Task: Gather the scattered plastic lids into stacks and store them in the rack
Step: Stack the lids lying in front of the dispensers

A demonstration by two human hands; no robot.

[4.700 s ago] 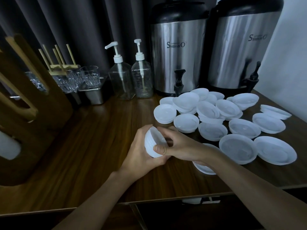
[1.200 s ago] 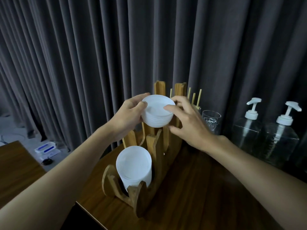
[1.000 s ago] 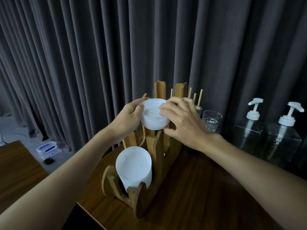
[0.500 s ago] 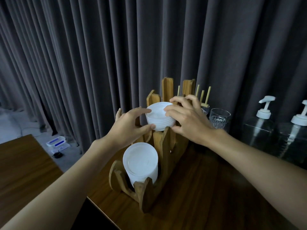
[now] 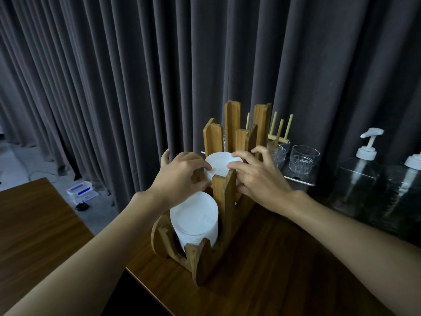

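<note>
At frame centre the left hand and right hand cupped the lid stack by its sides, fingers curled, low in the rack's second slot: light, slick, probably flimsy plastic.

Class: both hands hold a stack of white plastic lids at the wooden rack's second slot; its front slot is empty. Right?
No: the head view shows the front slot of the wooden rack holding another white plastic lid stack; left hand and right hand hold the rear stack.
</note>
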